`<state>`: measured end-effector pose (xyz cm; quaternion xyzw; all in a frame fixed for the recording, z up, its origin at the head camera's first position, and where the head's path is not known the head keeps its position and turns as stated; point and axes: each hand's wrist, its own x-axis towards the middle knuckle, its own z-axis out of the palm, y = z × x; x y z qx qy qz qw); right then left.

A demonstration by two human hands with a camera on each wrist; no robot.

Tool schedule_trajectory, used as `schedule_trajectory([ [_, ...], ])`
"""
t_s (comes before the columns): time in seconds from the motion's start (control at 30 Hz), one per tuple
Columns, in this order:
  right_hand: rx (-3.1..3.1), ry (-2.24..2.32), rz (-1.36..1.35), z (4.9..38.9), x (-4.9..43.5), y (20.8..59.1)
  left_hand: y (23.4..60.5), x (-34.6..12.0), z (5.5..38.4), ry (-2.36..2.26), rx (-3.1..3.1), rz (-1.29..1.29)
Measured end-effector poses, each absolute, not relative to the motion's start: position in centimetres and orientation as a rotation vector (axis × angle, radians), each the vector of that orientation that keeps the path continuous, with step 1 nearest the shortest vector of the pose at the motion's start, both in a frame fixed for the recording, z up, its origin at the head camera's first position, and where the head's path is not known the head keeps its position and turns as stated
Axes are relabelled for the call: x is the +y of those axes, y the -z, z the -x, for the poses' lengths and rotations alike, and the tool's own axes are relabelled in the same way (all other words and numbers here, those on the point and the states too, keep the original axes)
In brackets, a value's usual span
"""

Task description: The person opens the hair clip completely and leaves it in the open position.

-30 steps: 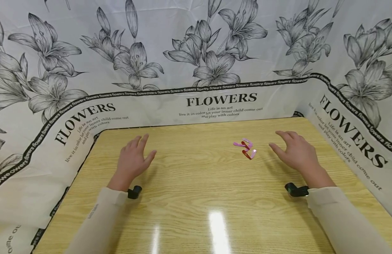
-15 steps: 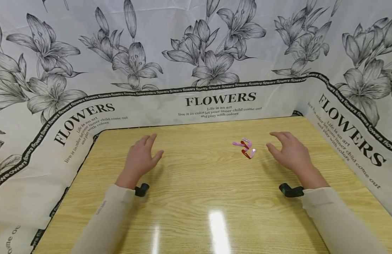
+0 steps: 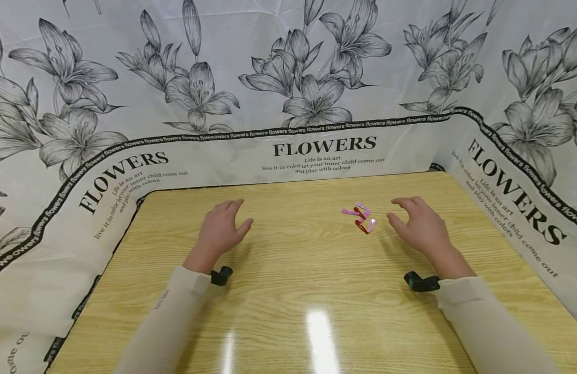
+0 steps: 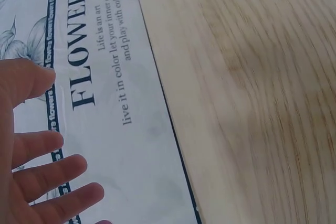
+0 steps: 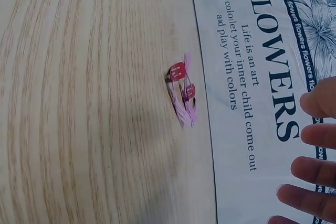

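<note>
Several hair clips, pink and red, lie in a small loose pile on the wooden table, right of the middle in the head view; one is a red hair clip point(image 3: 361, 226) at the near side, beside a pale pink hair clip point(image 3: 371, 225). The right wrist view shows the pile too, with a red hair clip point(image 5: 178, 71) on top. My right hand point(image 3: 421, 226) hovers just right of the pile, fingers relaxed and holding nothing. Farther off to the left, my left hand point(image 3: 222, 228) is held over the table, thumb apart from the fingers, with nothing in it.
The light wooden table point(image 3: 288, 259) is bordered at the back and sides by white cloth point(image 3: 325, 156) printed with flowers and lettering. A small black camera sits at each wrist, by the beige sleeves point(image 3: 169, 317). Light glares off the near tabletop.
Both hands have moved inward over the table, the left one rightward and the right one slightly leftward toward the hair clips. The clips have stayed in place.
</note>
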<state>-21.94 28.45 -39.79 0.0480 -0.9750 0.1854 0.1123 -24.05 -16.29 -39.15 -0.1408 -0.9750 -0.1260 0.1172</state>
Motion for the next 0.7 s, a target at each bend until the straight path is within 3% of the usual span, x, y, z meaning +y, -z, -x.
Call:
schedule_trajectory([
  [0.7, -2.908, -0.581, -0.126, 22.4, 27.4, 40.7, 39.1, -12.1, 24.6, 0.511, -2.931, 0.465],
])
